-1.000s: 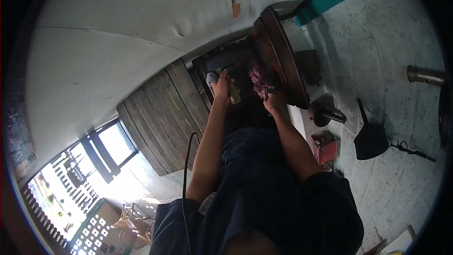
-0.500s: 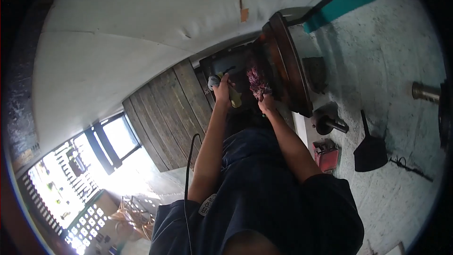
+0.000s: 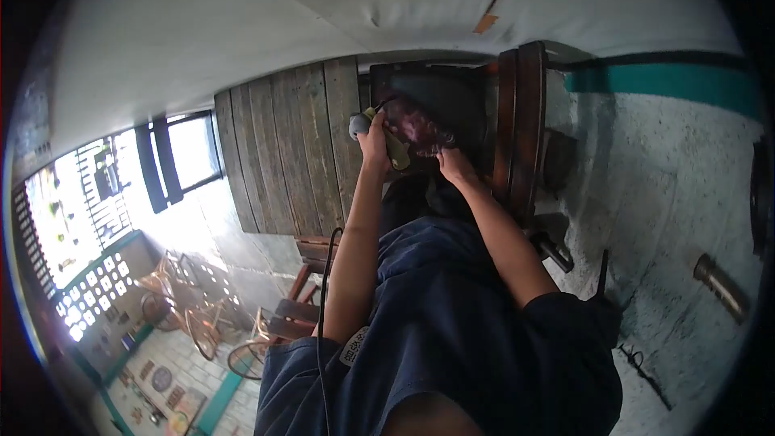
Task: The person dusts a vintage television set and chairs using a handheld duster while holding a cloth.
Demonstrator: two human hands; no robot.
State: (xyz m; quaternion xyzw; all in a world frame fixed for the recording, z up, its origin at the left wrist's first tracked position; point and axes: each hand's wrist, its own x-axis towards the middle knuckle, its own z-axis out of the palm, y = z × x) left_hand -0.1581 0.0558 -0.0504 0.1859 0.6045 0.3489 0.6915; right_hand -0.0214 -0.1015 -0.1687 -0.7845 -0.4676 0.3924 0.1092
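My left hand (image 3: 373, 144) is closed around an olive-green and grey object (image 3: 396, 152) with a thin black end; its exact kind is unclear. In my right hand (image 3: 454, 165) is the near end of a shaggy pink-purple duster (image 3: 416, 127). The duster's head lies over a dark flat surface (image 3: 460, 101), apparently touching it, and reaches close to my left hand. The handle is hidden by my fingers.
Grey wooden planks (image 3: 282, 149) stand left of the dark surface. A dark brown wooden frame (image 3: 517, 129) borders it on the right. A black cable (image 3: 324, 315) runs along my left arm. Bicycles (image 3: 206, 327) stand at lower left; a brass-coloured cylinder (image 3: 721, 287) is at far right.
The duster has swung left across the dark surface, toward my left hand. My right hand has shifted slightly left. The camera view has turned, showing more of the floor at lower left.
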